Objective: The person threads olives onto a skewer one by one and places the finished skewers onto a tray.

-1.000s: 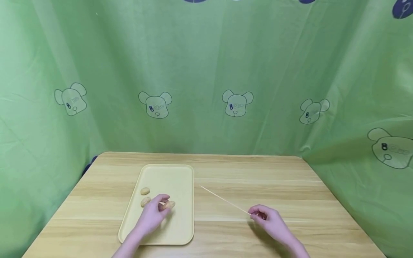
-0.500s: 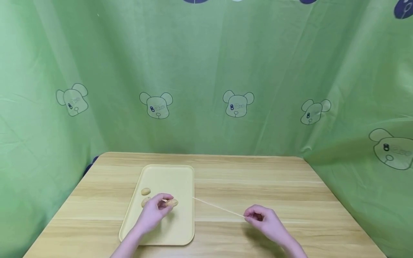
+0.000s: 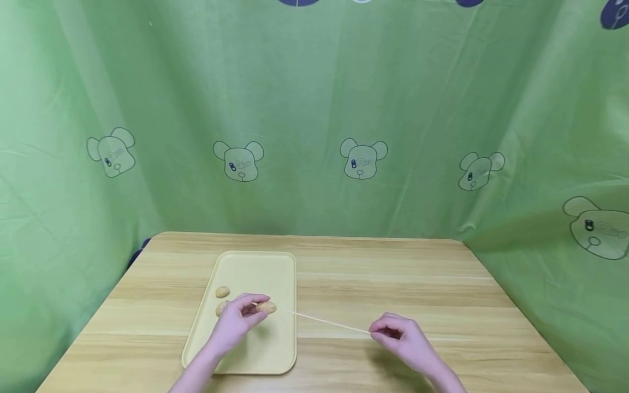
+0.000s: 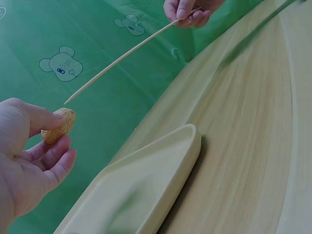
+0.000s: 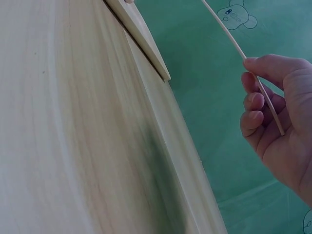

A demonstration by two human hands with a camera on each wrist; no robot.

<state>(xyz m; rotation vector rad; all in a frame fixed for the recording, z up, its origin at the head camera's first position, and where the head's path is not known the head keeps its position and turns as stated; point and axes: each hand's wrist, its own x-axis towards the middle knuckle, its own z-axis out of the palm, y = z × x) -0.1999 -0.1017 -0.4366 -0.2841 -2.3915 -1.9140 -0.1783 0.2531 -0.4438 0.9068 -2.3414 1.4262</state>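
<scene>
My left hand (image 3: pixel 235 322) pinches a peanut in its shell (image 4: pixel 66 127) between thumb and fingertips, held over the tray. My right hand (image 3: pixel 400 338) grips a thin wooden skewer (image 4: pixel 117 61) near its blunt end, which runs back against the palm in the right wrist view. The skewer slants leftward, its sharpened tip right by the peanut's outer end. Two more peanuts lie on the tray's left side: one fully visible peanut (image 3: pixel 223 292) and one peanut (image 3: pixel 221 309) partly covered by my left hand.
The pale yellow rectangular tray (image 3: pixel 290 349) sits on the left half of the wood-grain table (image 3: pixel 393 273). A green curtain (image 3: pixel 300 82) printed with bear faces hangs behind the table and along both sides.
The skewer has swung flatter and moved left, bringing its tip from above the bare table to the peanut. My left hand has shifted the peanut slightly right.
</scene>
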